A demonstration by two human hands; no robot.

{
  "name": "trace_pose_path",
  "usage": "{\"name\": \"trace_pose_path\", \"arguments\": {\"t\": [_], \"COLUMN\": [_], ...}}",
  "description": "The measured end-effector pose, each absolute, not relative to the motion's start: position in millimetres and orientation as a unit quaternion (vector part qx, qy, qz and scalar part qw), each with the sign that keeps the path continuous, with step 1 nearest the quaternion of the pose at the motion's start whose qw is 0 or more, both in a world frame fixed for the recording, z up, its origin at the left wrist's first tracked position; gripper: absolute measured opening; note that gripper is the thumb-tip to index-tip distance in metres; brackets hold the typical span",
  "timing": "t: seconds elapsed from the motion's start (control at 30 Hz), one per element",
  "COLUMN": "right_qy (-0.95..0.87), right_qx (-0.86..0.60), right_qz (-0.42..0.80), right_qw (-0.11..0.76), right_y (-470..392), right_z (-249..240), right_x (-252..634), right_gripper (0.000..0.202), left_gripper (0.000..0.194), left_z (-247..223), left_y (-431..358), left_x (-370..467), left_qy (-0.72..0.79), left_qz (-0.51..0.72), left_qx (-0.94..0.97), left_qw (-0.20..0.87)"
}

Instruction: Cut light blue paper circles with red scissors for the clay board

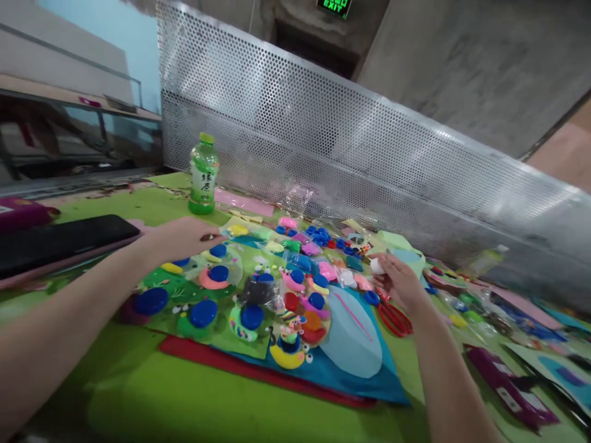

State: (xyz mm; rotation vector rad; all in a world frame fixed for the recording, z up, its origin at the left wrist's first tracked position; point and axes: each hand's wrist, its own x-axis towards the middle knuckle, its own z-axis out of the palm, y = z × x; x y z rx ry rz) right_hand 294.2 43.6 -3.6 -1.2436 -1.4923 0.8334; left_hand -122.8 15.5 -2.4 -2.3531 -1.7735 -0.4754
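The green worktop [138, 394] carried a blue sheet [392, 378], overlaid on the left by a green sheet [257, 349] and on the right by a pale blue oval [346, 354]. The left hand [197, 237] was half curled near a yellow packet [237, 230]; whether it gripped anything could not be told. The right hand [396, 282] was nearly closed, with a small item pinched at its fingertips, near the red-handled scissors [396, 321]. Coloured packets [302, 263] lay between the hands, and figures with blue discs [203, 314] were spread nearer the person. The item pinched was a white piece [377, 266]. The step in hand seemed to be handling it among the supplies; the next move appeared to call for a steady pinch, kept off the packets.
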Motion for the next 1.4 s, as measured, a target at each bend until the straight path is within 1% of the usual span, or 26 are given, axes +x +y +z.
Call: {"name": "trace_pose_path", "arguments": {"t": [0.1,0.2,0.3,0.37,0.47,0.57,0.67,0.8,0.87,1.03,1.13,1.23,1.3,1.33,1.4], "right_qy": [-0.622,-0.638,-0.661,-0.671,-0.684,-0.704,-0.721,-0.73,-0.734,-0.759,-0.777,-0.789,-0.803,-0.813,-0.837], "right_qx": [-0.53,-0.556,-0.566,-0.564,-0.551,-0.529,-0.519,-0.532,-0.541,-0.547,-0.538,-0.524,-0.505,-0.491,-0.457], "right_qz": [0.309,0.261,0.223,0.207,0.197,0.186,0.167,0.131,0.111,0.076,0.062,0.044,0.044,0.047,0.058], "right_qw": [0.487,0.465,0.441,0.434,0.435,0.436,0.427,0.408,0.395,0.345,0.321,0.318,0.315,0.31,0.297], "right_y": [46.1,52.5,60.8,66.8,74.6,78.9,80.5,80.7,79.6,72.1,66.3,60.6,55.7,52.5,43.3], "right_z": [-8.5,-17.7,-29.5,-38.8,-51.6,-59.3,-61.4,-58.2,-54.7,-41.7,-31.8,-21.9,-15.6,-12.3,-5.7], "right_x": [294.6,294.4,291.7,289.3,287.2,287.8,289.9,293.1,294.1,293.6,293.0,292.3,290.9,289.4,283.9], "right_gripper": [0.048,0.038,0.032,0.037,0.053,0.056,0.049,0.04,0.036,0.028,0.023,0.022,0.02,0.019,0.019], "left_gripper": [0.041,0.047,0.045,0.043,0.042,0.042,0.043,0.045,0.046,0.04,0.039,0.041,0.04,0.043,0.061], "left_z": [3.5,8.2,9.2,8.3,6.2,5.7,9.4,18.4,20.9,17.8,16.3,13.7,6.5,0.3,-17.0], "left_y": [11.1,8.0,7.2,7.5,8.1,8.1,5.8,-1.7,-4.5,-2.4,-7.0,-25.3,-44.7,-56.1,-81.0], "left_x": [-121.0,-123.9,-134.7,-143.3,-152.0,-156.4,-164.8,-181.0,-181.7,-144.3,-115.0,-98.6,-93.0,-90.3,-82.6], "left_qy": [-0.64,-0.687,-0.728,-0.739,-0.737,-0.741,-0.757,-0.789,-0.789,-0.696,-0.647,-0.6,-0.558,-0.532,-0.472], "left_qz": [-0.17,-0.197,-0.208,-0.205,-0.201,-0.208,-0.228,-0.276,-0.278,-0.197,-0.177,-0.215,-0.265,-0.287,-0.325], "left_qx": [-0.744,-0.689,-0.636,-0.621,-0.625,-0.616,-0.589,-0.51,-0.509,-0.674,-0.728,-0.749,-0.752,-0.755,-0.774], "left_qw": [0.091,0.123,0.152,0.16,0.163,0.165,0.168,0.2,0.204,0.149,0.143,0.18,0.23,0.253,0.269]}}
